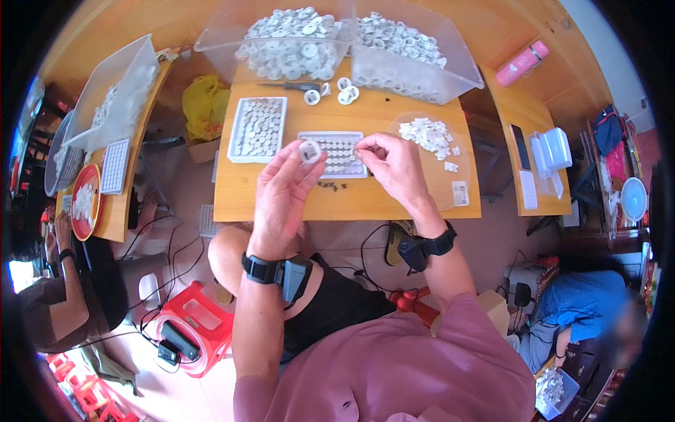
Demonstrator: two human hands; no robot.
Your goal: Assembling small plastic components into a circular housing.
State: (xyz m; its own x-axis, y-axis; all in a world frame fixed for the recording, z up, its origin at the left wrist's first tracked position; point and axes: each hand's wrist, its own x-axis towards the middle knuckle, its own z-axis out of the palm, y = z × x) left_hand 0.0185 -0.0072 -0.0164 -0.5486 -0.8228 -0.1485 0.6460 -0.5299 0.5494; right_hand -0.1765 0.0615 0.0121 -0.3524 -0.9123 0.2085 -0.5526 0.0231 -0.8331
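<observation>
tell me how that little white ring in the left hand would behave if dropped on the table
The white ring looks round and flat, so it might roll on edge. Pinched by the left hand fingertips alone, it is probably light and seems rigid.

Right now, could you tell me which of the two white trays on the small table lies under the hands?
The right tray, the one nearer the table's front edge; both hands hover over it. The left tray lies clear of them.

Looking like a small assembly workshop: low wooden tables [281, 200] standing close together, clear bins [415, 77] overflowing with white plastic rings [292, 42], sorting trays [258, 126] lying filled, other people [63, 295] sitting and working at neighbouring tables.
</observation>
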